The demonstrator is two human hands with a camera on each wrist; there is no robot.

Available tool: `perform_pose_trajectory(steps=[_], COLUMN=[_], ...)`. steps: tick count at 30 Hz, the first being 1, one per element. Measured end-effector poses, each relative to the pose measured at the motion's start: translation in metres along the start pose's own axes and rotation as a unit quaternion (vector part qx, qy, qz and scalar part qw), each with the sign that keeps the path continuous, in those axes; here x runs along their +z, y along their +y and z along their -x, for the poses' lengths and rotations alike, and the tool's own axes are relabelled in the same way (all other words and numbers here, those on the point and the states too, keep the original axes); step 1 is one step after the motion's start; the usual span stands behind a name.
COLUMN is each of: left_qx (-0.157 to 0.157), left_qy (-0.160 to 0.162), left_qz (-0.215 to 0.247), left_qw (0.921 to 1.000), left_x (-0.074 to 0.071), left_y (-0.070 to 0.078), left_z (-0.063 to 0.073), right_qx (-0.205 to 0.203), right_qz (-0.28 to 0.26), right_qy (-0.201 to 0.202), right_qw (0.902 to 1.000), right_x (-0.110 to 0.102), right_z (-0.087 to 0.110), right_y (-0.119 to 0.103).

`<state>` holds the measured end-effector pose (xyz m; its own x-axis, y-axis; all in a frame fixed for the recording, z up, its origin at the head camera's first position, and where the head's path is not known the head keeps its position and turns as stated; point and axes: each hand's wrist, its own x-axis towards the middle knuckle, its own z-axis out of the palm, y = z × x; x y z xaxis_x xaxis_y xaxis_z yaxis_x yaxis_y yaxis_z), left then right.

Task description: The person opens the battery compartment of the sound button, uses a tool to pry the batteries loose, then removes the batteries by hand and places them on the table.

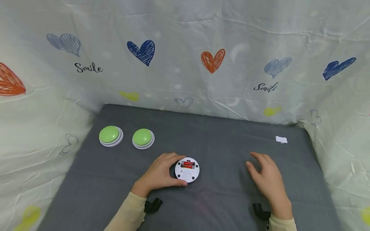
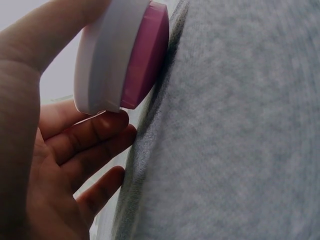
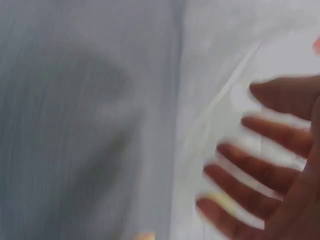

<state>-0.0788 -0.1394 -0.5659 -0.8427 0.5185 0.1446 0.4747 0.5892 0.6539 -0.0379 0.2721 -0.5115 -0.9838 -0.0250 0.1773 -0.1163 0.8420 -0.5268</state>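
Observation:
My left hand (image 1: 160, 171) grips a round push button (image 1: 187, 175) by its rim, thumb on the near side and fingers on the far side. The button lies upside down, its white base facing up with red batteries (image 1: 188, 165) in the uncovered compartment. In the left wrist view the button's pink dome (image 2: 147, 57) faces the grey cloth. Off to the right, my right hand (image 1: 268, 179) hovers over the cloth with fingers spread and nothing held. Beyond it lies a small white piece (image 1: 281, 139), possibly the battery cover.
Two green-domed push buttons, one farther left (image 1: 110, 135) and one nearer (image 1: 143, 138), stand upright at the back left. Grey cloth (image 1: 219, 147) covers the table. A pale curtain (image 1: 179, 32) printed with hearts hangs behind and along both sides.

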Motion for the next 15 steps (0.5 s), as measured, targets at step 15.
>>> perform_pose_trajectory(steps=[15], left_qx=[0.013], left_qy=[-0.016], left_qz=[0.026], left_qw=[0.9995], left_x=[-0.002], left_y=[-0.005], left_z=[0.002], right_qx=[-0.235], right_qz=[-0.104], right_qy=[-0.178], right_qw=[0.9499], right_x=[0.072], right_z=[-0.043], right_y=[-0.087])
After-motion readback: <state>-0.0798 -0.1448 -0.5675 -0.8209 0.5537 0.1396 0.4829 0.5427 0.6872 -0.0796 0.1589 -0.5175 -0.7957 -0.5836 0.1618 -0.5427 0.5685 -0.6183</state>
